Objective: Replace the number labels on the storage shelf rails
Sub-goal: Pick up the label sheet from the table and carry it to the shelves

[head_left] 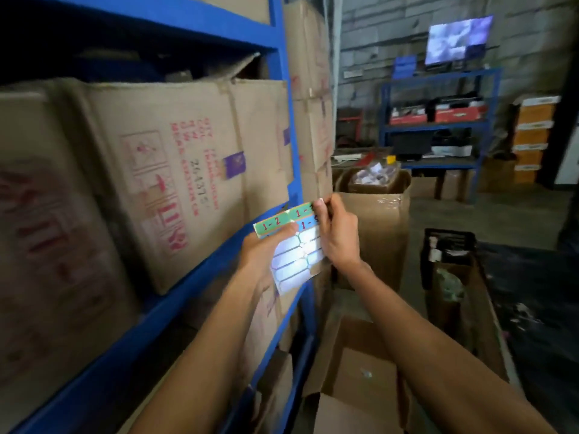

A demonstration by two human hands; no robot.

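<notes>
A label sheet point(297, 261) is held up in front of the blue shelf rail point(194, 277). Its top rows carry green and blue number labels in red writing, one reading "1-2"; the rows below are blank white backing. My left hand point(266, 249) grips the sheet from the left, thumb lying over its upper part. My right hand point(338, 233) holds the sheet's right edge, its fingertips pinching at the top right labels. Whether a label is lifted off I cannot tell.
Large cardboard boxes point(175, 170) fill the blue shelf on the left, beside its upright post point(294, 120). Open cartons point(372, 220) and a black crate point(448, 255) stand on the floor to the right. A second blue rack point(438, 120) with a screen stands at the back wall.
</notes>
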